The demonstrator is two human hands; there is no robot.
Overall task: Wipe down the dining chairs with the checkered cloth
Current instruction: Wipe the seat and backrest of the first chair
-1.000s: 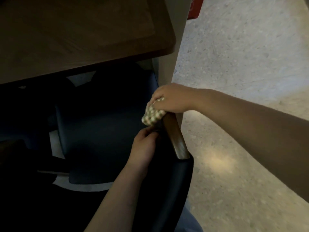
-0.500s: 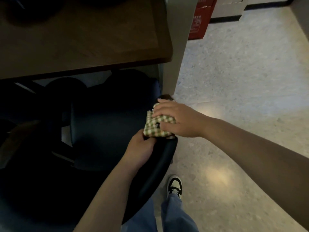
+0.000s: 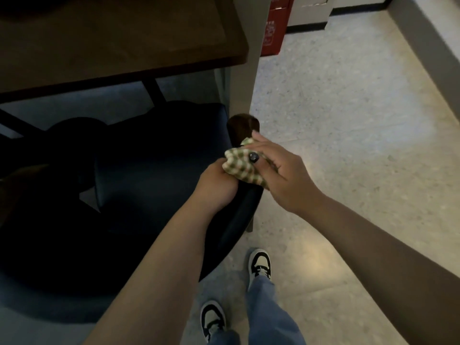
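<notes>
A dark blue padded dining chair (image 3: 154,175) stands pushed under a wooden table (image 3: 112,38). Its brown wooden armrest end (image 3: 242,125) sticks out beside a grey pillar. My right hand (image 3: 278,175) holds the green-and-cream checkered cloth (image 3: 242,168) bunched against the armrest, just below that wooden end. My left hand (image 3: 216,185) grips the chair's arm right beside the cloth, fingers curled round it. Most of the armrest is hidden under the cloth and both hands.
A grey pillar (image 3: 246,70) rises right behind the armrest. A red box (image 3: 275,28) stands on the floor beyond it. Pale speckled floor (image 3: 348,135) spreads to the right. My feet in black-and-white sneakers (image 3: 260,263) stand below the chair back.
My right hand has slid the cloth back along the armrest toward the chair back, baring the wooden front end. The view has pulled back and tilted down. My left hand keeps its grip.
</notes>
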